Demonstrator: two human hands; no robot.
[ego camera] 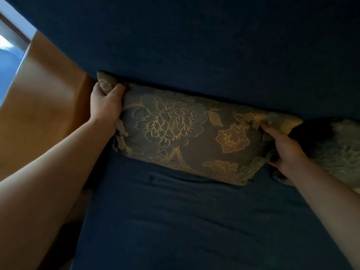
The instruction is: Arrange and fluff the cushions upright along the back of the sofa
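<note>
A grey-brown floral cushion (pixel 187 133) with gold flower outlines stands on the dark blue sofa seat (pixel 175 221), leaning against the dark blue sofa back (pixel 194 45). My left hand (pixel 106 106) grips its upper left corner, thumb on the front. My right hand (pixel 282 149) pinches its right edge, fingers wrapped into the fabric. A second floral cushion (pixel 339 152) sits just to the right, touching the first and partly cut off by the frame edge.
An orange-brown curtain (pixel 42 106) hangs at the left, beside the sofa's end. A bright window strip (pixel 9 45) shows at the far upper left. The seat fabric in front of the cushions is creased.
</note>
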